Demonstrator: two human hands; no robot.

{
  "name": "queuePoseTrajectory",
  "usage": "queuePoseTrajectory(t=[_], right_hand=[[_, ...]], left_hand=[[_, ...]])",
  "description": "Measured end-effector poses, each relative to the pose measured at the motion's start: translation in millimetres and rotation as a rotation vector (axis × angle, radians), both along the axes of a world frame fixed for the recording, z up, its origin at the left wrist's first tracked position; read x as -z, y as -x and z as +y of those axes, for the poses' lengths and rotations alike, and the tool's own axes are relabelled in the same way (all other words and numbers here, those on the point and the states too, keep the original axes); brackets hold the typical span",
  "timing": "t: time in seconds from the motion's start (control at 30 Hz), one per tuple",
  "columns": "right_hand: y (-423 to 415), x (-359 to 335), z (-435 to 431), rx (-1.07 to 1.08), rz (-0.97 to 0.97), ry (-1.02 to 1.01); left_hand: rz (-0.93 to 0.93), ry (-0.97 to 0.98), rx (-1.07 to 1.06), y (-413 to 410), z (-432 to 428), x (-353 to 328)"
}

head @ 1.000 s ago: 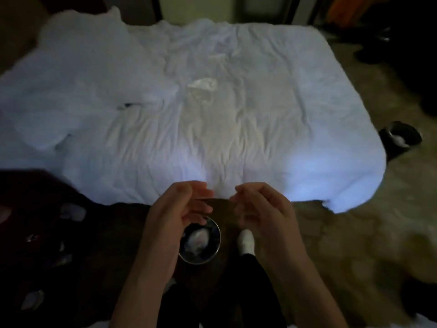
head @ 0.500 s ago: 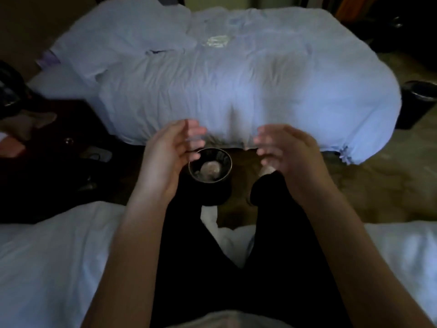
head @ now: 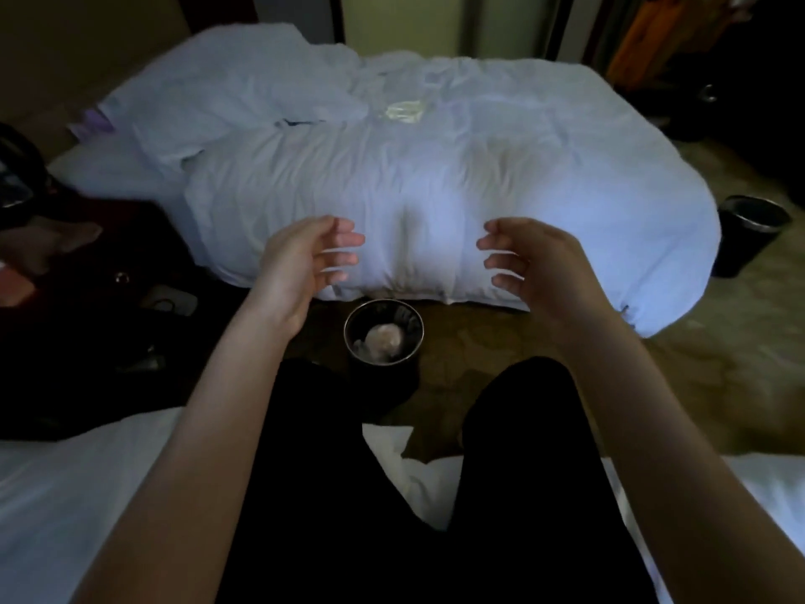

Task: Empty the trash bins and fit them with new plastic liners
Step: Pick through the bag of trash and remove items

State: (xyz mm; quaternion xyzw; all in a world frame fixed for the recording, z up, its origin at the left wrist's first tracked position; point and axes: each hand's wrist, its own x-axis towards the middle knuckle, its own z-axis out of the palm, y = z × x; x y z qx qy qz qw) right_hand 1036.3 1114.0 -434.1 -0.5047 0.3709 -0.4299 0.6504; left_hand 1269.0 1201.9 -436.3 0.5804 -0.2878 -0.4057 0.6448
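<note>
**Seated view from the edge of the near bed, looking toward the far bed.** The nearer bin stands on the floor, just beside the middle of the far bed's near edge. A second bin stands by that bed's right corner. Both are small, round and dark, with a shiny rim. They look stiff-walled and light, so each should lift by a grip on opposite sides of the rim or round the wall, though the rim may be slippery.

The left hand and right hand are held up well apart, palms facing. Their fingers are relaxed and slightly bent, and they hold nothing.

A crumpled clear plastic liner lies on the far bed, toward its far edge. It appears thin, limp and slippery, and is probably best pinched at its mouth and shaken open.

Pale crumpled waste sits in the nearer bin. It looks soft and very light, and should tip out freely. Whether that bin already holds a liner cannot be told.
</note>
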Motion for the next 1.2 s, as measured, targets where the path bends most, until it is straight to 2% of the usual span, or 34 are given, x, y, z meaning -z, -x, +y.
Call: queuePoseTrajectory(t=[0.13, 0.3, 0.43, 0.6, 0.73, 0.83, 0.93, 1.07, 1.2], right_hand=[[-29.7, 55.7, -53.6, 0.003, 0.102, -0.134], [-61.1, 149.0, -116.3, -0.035, 0.312, -0.303], [-89.7, 225.7, -167.4, -0.1, 0.581, -0.301], [-121.4, 349.5, -231.8, -0.404, 1.009, -0.217], [-133.4, 423.0, -257.0, -0.68, 1.321, -0.125], [-147.9, 455.9, -268.5, -0.722, 1.364, -0.162], [-161.4, 478.5, -270.4, -0.73, 1.31, -0.223], [-170.4, 491.0, -267.9, -0.615, 1.295, -0.266], [-171.1, 483.8, -266.5, -0.558, 1.269, -0.299]], left_hand=[[0.029, -0.146, 0.013, -39.1, -47.7, 59.2], [0.065, -0.482, 0.053, -86.6, -105.6, 160.6], [-0.053, -0.762, 0.064, -123.1, -150.7, 247.5], [-0.293, -1.065, 0.224, -172.9, -202.5, 356.3], [-0.449, -1.209, 0.374, -188.7, -227.9, 420.5], [-0.524, -1.246, 0.441, -187.9, -237.3, 448.4], [-0.572, -1.252, 0.459, -184.4, -245.3, 462.9], [-0.694, -1.266, 0.43, -177.7, -250.5, 468.5], [-0.646, -1.238, 0.449, -176.0, -247.0, 459.8]])
